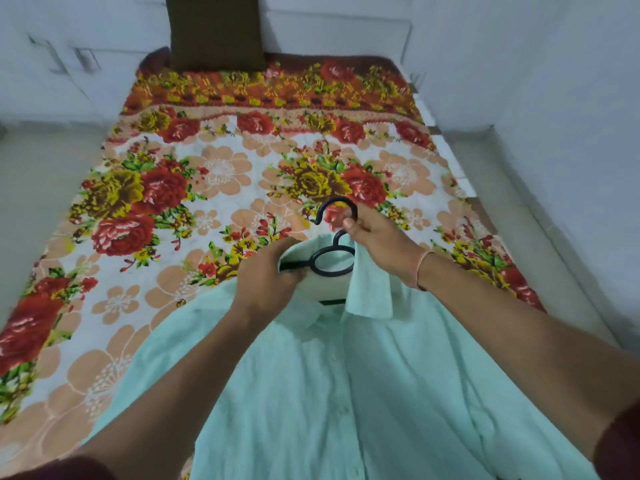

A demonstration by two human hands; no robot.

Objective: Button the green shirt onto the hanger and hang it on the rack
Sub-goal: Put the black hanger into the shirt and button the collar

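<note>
Shirt (311, 393) of pale mint green lies front-up on the flowered bed (221, 168), collar at the far end, small matching buttons running down its placket. A black hanger (332, 273) sits inside the collar, its ring and hook poking out. The left hand (268, 275) grips the collar's left side; the right hand (377, 237) pinches the hanger's neck below the hook.
</note>
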